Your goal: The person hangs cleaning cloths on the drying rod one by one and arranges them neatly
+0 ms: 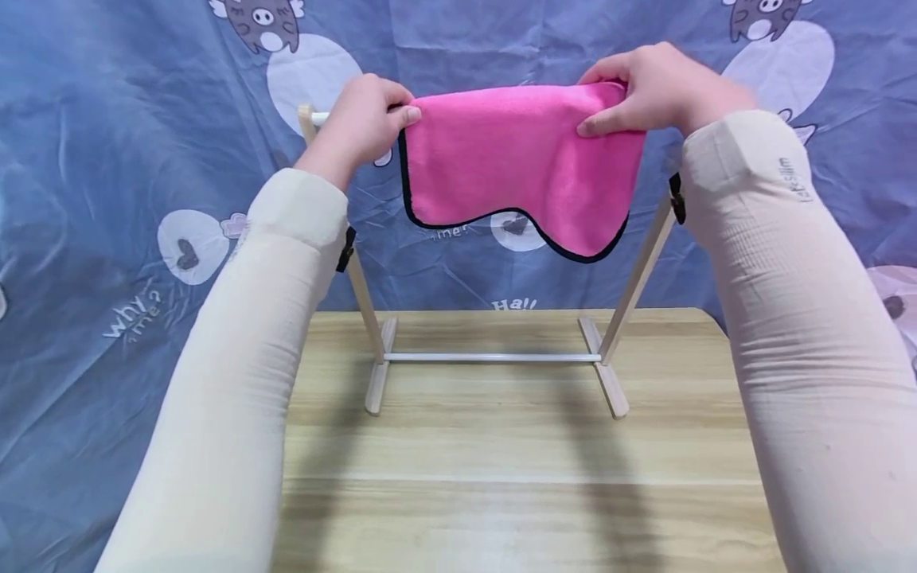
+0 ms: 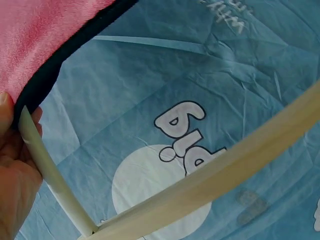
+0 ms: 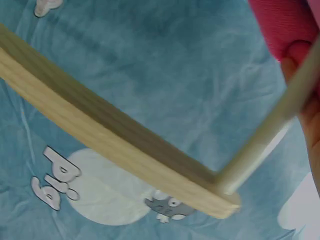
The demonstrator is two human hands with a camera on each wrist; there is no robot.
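Note:
A pink towel (image 1: 501,159) with black edging hangs over the white top bar (image 2: 57,180) of a small wooden rack. My left hand (image 1: 365,119) pinches the towel's upper left corner at the bar, thumb in front; in the left wrist view the left thumb (image 2: 5,111) presses on the cloth beside the black edge. At the upper right corner, my right hand (image 1: 659,91) grips the towel between thumb and fingers. The right wrist view shows this right hand (image 3: 312,125) at its edge, by the bar and the cloth. The towel's lower edge dips further down on the right.
The rack's wooden legs (image 1: 645,274) stand on feet on a light wooden table (image 1: 466,493), joined low down by a white crossbar (image 1: 494,357). Behind hangs a blue curtain (image 1: 107,199) with cartoon prints. Black wrist straps (image 1: 347,248) show beside the rack's legs.

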